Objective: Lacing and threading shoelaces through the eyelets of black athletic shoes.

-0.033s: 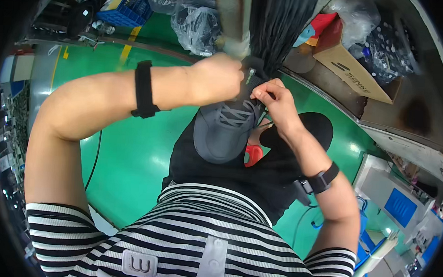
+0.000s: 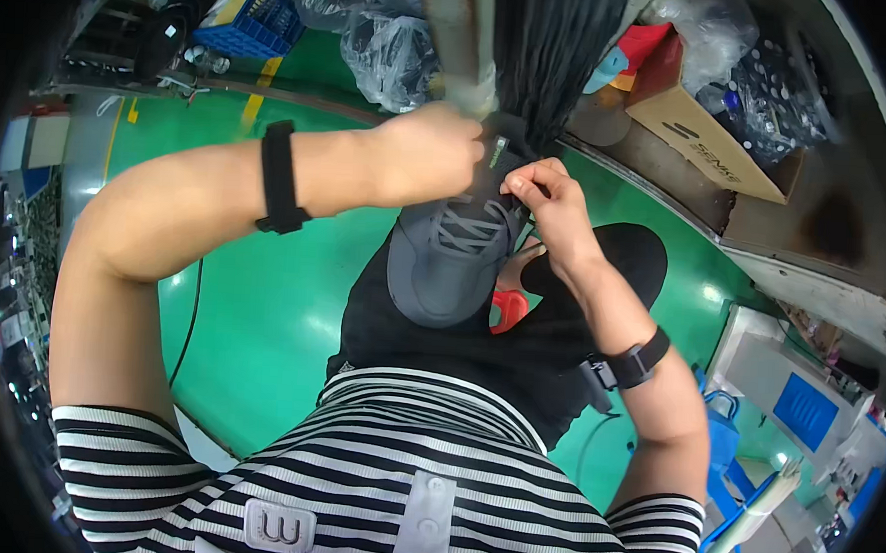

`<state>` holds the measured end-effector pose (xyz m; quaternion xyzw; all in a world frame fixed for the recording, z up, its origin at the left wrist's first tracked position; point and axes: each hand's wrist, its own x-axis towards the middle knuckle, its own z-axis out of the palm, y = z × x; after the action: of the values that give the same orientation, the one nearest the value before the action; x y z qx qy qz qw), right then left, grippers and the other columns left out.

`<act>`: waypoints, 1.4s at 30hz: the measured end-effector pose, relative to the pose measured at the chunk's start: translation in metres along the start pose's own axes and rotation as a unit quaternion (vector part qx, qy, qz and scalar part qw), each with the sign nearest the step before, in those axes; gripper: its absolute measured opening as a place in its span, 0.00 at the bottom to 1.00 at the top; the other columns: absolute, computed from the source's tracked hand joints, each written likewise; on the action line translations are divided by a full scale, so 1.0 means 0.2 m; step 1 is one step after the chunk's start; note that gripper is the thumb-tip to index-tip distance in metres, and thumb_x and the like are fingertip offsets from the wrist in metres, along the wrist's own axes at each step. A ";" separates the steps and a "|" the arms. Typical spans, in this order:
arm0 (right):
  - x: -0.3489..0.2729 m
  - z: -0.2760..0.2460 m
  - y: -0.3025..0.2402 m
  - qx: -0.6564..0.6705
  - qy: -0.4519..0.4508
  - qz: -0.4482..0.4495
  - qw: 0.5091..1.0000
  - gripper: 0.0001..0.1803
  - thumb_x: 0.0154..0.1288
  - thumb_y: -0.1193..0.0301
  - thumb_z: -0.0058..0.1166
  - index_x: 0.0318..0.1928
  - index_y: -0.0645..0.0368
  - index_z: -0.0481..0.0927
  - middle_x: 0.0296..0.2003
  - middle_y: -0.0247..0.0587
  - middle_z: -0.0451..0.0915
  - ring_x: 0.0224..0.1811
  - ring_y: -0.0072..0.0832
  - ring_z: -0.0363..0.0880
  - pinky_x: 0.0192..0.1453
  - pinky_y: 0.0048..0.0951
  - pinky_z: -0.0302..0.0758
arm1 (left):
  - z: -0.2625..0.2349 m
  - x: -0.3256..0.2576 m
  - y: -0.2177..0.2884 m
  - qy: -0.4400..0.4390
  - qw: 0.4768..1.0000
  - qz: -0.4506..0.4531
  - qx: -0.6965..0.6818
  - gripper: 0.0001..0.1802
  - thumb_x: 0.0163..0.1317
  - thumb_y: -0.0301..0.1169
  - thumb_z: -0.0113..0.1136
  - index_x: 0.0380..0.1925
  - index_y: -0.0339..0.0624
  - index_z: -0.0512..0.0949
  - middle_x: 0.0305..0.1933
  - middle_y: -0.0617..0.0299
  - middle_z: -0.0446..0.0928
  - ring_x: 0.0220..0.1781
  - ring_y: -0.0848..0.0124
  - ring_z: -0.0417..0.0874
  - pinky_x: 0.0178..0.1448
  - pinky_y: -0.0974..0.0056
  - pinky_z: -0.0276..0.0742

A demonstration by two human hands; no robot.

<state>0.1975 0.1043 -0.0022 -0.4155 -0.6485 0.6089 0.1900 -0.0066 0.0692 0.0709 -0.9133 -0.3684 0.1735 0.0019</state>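
A dark grey sneaker (image 2: 439,266) rests over my black-trousered lap, its toe toward me and grey laces crossing its front. Beside its tongue, my left hand (image 2: 424,155) is closed and slightly blurred; whatever its fingers hold is hidden. My right hand (image 2: 552,197) pinches the shoelace at the eyelet edge on the shoe's right side, thumb against forefinger. The small tongue label (image 2: 498,151) shows between my hands. Just beyond the shoe hangs a bundle of black cords (image 2: 554,62).
A cardboard box (image 2: 705,150) with dark and clear bagged items stands on the metal shelf at far right. Plastic bags (image 2: 384,58) and a blue crate (image 2: 256,16) lie at far left. A red object (image 2: 507,310) shows below my leg, and a blue-framed stool (image 2: 732,492) stands right.
My left hand has shifted slightly left, away from the tongue. My right forearm has swung a little left while its pinching fingers stay at the shoe's edge. The shoe has hardly moved.
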 end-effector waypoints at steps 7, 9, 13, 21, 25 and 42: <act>-0.28 0.16 -0.31 0.016 0.001 -0.284 0.959 0.02 0.58 0.80 0.57 0.29 0.64 0.78 0.42 0.45 0.72 0.38 0.33 0.74 0.46 0.30 0.73 | -0.01 -0.06 -0.17 0.123 0.969 0.098 -0.192 0.12 0.48 0.30 0.60 0.33 0.42 0.71 0.34 0.60 0.69 0.39 0.59 0.77 0.39 0.55 0.75; -0.25 0.15 -0.33 0.263 -0.066 -0.069 0.960 0.05 0.65 0.76 0.52 0.33 0.65 0.77 0.37 0.45 0.73 0.32 0.33 0.75 0.43 0.30 0.74 | -0.01 -0.04 -0.21 0.064 0.962 0.131 -0.229 0.11 0.49 0.28 0.60 0.33 0.42 0.72 0.34 0.59 0.69 0.38 0.57 0.77 0.38 0.54 0.74; -0.09 0.18 -0.25 -0.149 0.079 -0.113 0.979 0.05 0.62 0.72 0.55 0.33 0.60 0.80 0.32 0.44 0.75 0.31 0.40 0.79 0.36 0.37 0.74 | 0.00 -0.06 -0.22 0.060 0.954 0.124 -0.265 0.16 0.48 0.29 0.65 0.37 0.41 0.73 0.36 0.57 0.69 0.40 0.56 0.76 0.39 0.52 0.73; -0.04 0.30 -0.13 -0.239 0.095 -0.134 0.957 0.01 0.55 0.75 0.57 0.29 0.58 0.81 0.33 0.38 0.76 0.33 0.41 0.80 0.35 0.39 0.73 | 0.20 -0.25 0.01 0.198 0.930 -0.137 -0.279 0.10 0.58 0.36 0.61 0.32 0.42 0.76 0.33 0.60 0.73 0.42 0.57 0.76 0.44 0.53 0.71; -0.02 0.33 -0.13 -0.166 0.122 -0.173 0.963 0.02 0.55 0.77 0.58 0.30 0.59 0.83 0.33 0.37 0.76 0.32 0.39 0.80 0.34 0.37 0.73 | 0.27 -0.22 0.11 0.239 0.837 -0.280 -0.405 0.08 0.59 0.32 0.61 0.30 0.40 0.76 0.30 0.58 0.74 0.36 0.59 0.77 0.40 0.56 0.72; -0.03 0.38 -0.13 -0.225 0.186 -0.210 0.933 0.04 0.51 0.79 0.60 0.31 0.60 0.82 0.32 0.36 0.76 0.31 0.38 0.80 0.32 0.35 0.73 | 0.32 -0.14 0.20 0.304 0.633 -0.382 -0.601 0.16 0.62 0.23 0.58 0.50 0.40 0.72 0.29 0.64 0.77 0.30 0.78 0.73 0.36 0.70 0.70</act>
<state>0.1357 0.0537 0.0099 -0.4080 -0.7938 0.3050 0.3323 -0.0193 0.0125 0.0137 -0.4916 -0.6856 -0.3895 -0.3695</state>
